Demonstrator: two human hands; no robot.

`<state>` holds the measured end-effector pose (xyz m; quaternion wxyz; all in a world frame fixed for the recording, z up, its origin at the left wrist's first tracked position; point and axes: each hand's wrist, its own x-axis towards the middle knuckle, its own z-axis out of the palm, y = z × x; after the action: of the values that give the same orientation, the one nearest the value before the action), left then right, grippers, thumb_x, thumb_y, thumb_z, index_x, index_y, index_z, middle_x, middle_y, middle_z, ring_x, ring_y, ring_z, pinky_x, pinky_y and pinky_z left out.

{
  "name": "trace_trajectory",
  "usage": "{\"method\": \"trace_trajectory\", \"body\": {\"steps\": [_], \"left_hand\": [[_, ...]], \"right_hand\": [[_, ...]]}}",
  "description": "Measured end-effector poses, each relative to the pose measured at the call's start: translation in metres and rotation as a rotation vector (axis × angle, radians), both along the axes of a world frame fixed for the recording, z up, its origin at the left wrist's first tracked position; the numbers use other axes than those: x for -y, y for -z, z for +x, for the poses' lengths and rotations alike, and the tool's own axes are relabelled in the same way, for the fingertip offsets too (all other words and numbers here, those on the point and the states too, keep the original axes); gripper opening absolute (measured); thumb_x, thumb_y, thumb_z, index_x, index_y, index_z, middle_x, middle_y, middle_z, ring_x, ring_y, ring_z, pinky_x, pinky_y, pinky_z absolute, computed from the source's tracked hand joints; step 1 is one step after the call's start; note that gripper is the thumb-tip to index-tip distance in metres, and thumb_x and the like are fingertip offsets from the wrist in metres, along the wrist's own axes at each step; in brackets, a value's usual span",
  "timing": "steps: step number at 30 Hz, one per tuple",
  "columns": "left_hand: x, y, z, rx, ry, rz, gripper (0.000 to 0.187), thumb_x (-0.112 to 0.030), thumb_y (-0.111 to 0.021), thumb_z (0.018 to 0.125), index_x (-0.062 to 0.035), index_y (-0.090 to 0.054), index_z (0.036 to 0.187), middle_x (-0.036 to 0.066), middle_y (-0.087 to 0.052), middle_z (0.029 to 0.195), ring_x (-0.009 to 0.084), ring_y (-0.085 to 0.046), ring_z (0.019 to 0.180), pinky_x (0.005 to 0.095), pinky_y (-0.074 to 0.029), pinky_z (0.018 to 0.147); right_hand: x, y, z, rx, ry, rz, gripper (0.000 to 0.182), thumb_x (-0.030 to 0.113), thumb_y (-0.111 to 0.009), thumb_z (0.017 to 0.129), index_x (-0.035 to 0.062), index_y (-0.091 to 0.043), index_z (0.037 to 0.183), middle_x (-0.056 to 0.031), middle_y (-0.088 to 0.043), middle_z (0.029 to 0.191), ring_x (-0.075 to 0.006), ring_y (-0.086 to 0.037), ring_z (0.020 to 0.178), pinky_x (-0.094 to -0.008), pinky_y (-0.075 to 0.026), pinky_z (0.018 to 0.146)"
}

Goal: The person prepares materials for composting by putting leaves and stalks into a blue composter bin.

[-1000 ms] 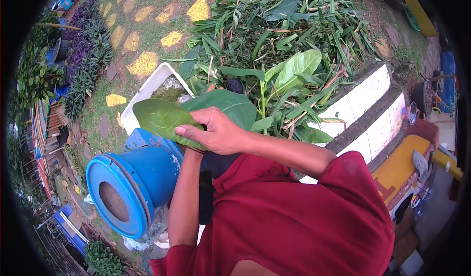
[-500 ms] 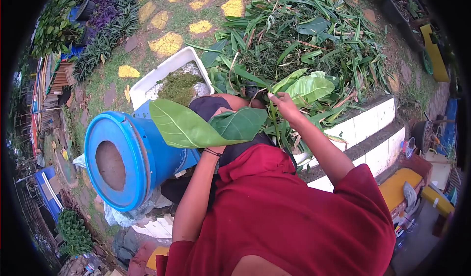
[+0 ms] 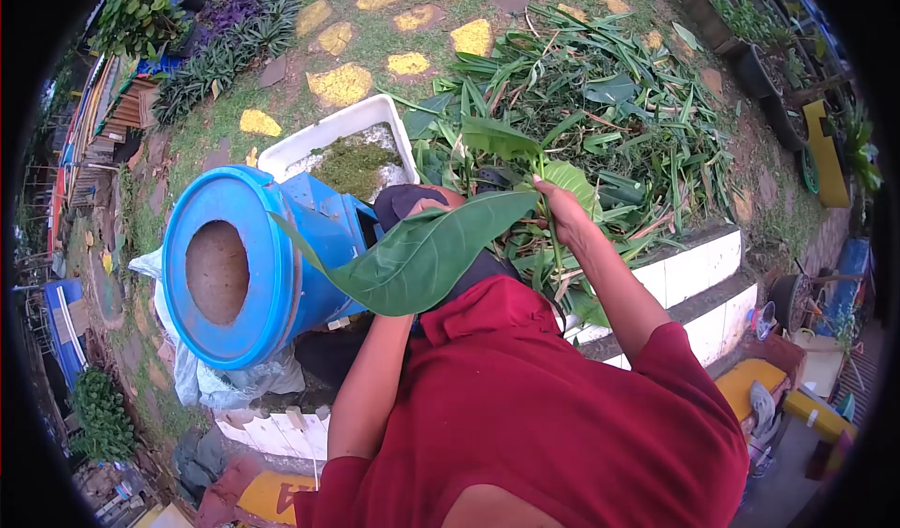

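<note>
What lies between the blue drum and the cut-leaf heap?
In the head view: the white tub, then, nearer the wearer, a bent leg and the large leaf.

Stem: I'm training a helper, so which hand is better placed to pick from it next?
The right hand, I'd judge: it is at the stem, whereas the left hand, mostly hidden behind the large leaf, seems busy holding it.
</note>
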<state>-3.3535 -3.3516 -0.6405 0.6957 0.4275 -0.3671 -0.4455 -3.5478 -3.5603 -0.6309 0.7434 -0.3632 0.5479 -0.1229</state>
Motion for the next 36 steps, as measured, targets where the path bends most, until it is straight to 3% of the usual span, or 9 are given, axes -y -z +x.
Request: {"method": "trace_trajectory", "body": {"steps": [4,6,7,13,20,21,26,33,36], "left_hand": [[0.034,-0.082,-0.021,-0.071,-0.279,-0.207,0.020,-0.018,-0.055,0.098,-0.0060,-0.059,0.113,0.009,-0.059,0.113,0.0221,-0.055,0.120,0.0357,-0.040,0.106],[0.037,-0.109,-0.029,-0.694,0.006,-0.230,0.020,-0.020,-0.055,0.098,-0.0087,-0.060,0.114,0.006,-0.059,0.115,0.0254,-0.052,0.127,0.0417,-0.036,0.111],[0.042,-0.111,-0.038,-0.684,-0.009,-0.243,0.020,-0.020,-0.055,0.098,-0.0087,-0.060,0.114,0.006,-0.059,0.115,0.0254,-0.052,0.127,0.0417,-0.036,0.111],[0.043,-0.100,-0.054,-0.855,0.000,-0.498,0.022,-0.022,-0.053,0.098,-0.0074,-0.060,0.112,0.005,-0.059,0.106,0.0206,-0.059,0.105,0.0442,-0.039,0.109],[-0.021,-0.137,-0.050,-1.139,0.053,-0.537,0.020,-0.023,-0.053,0.097,-0.0052,-0.057,0.106,0.001,-0.050,0.092,0.0091,-0.048,0.068,0.0339,-0.042,0.089],[-0.029,-0.153,-0.042,-1.109,0.069,-0.585,0.020,-0.022,-0.052,0.098,-0.0061,-0.056,0.109,0.000,-0.049,0.092,0.0080,-0.046,0.066,0.0323,-0.041,0.083],[-0.080,-0.211,0.018,-0.341,-0.222,-0.650,0.024,-0.025,-0.051,0.100,-0.0079,-0.054,0.117,0.001,-0.047,0.100,0.0113,-0.048,0.072,0.0346,-0.041,0.087],[-0.190,-0.337,0.106,0.421,-0.582,-0.763,0.025,-0.022,-0.053,0.099,-0.0094,-0.052,0.121,0.001,-0.050,0.105,0.0170,-0.053,0.088,0.0414,-0.041,0.104],[-0.219,-0.329,0.143,0.360,-0.573,-0.548,0.024,-0.020,-0.052,0.100,-0.0061,-0.053,0.120,0.005,-0.057,0.110,0.0213,-0.056,0.098,0.0415,-0.043,0.102]], "right_hand": [[-0.013,-0.017,0.025,0.058,-0.007,-0.056,0.031,0.040,-0.058,0.097,0.0093,-0.057,0.094,-0.0003,-0.052,0.071,-0.0124,-0.045,0.053,-0.0290,-0.037,0.046],[-0.017,-0.009,0.035,0.021,-0.017,-0.041,0.029,0.037,-0.054,0.099,0.0087,-0.057,0.093,-0.0016,-0.052,0.067,-0.0127,-0.045,0.049,-0.0290,-0.038,0.044],[-0.023,-0.007,0.041,0.029,-0.036,-0.048,0.029,0.037,-0.054,0.099,0.0087,-0.057,0.093,-0.0016,-0.052,0.067,-0.0127,-0.045,0.049,-0.0290,-0.038,0.044],[-0.014,0.050,0.062,0.121,0.128,-0.041,0.030,0.034,-0.050,0.101,0.0059,-0.055,0.091,-0.0012,-0.045,0.063,-0.0135,-0.044,0.049,-0.0303,-0.038,0.041],[0.009,0.025,0.098,0.049,0.369,-0.091,0.028,0.031,-0.053,0.100,0.0039,-0.055,0.093,-0.0039,-0.048,0.067,-0.0172,-0.046,0.047,-0.0331,-0.040,0.041],[0.020,0.031,0.095,0.092,0.333,-0.103,0.023,0.030,-0.049,0.101,0.0086,-0.046,0.091,0.0002,-0.038,0.061,-0.0132,-0.036,0.046,-0.0287,-0.033,0.040],[0.060,0.080,0.060,-0.063,0.116,-0.313,0.026,0.033,-0.056,0.099,0.0082,-0.050,0.092,0.0006,-0.038,0.063,-0.0126,-0.035,0.046,-0.0300,-0.032,0.039],[0.017,0.058,0.058,0.111,0.161,0.001,0.025,0.035,-0.058,0.097,0.0120,-0.048,0.094,0.0004,-0.043,0.069,-0.0097,-0.039,0.047,-0.0260,-0.032,0.040],[0.015,0.071,0.061,0.162,0.172,0.008,0.024,0.035,-0.060,0.096,0.0135,-0.048,0.096,0.0005,-0.044,0.069,-0.0097,-0.038,0.047,-0.0255,-0.033,0.041]]}}
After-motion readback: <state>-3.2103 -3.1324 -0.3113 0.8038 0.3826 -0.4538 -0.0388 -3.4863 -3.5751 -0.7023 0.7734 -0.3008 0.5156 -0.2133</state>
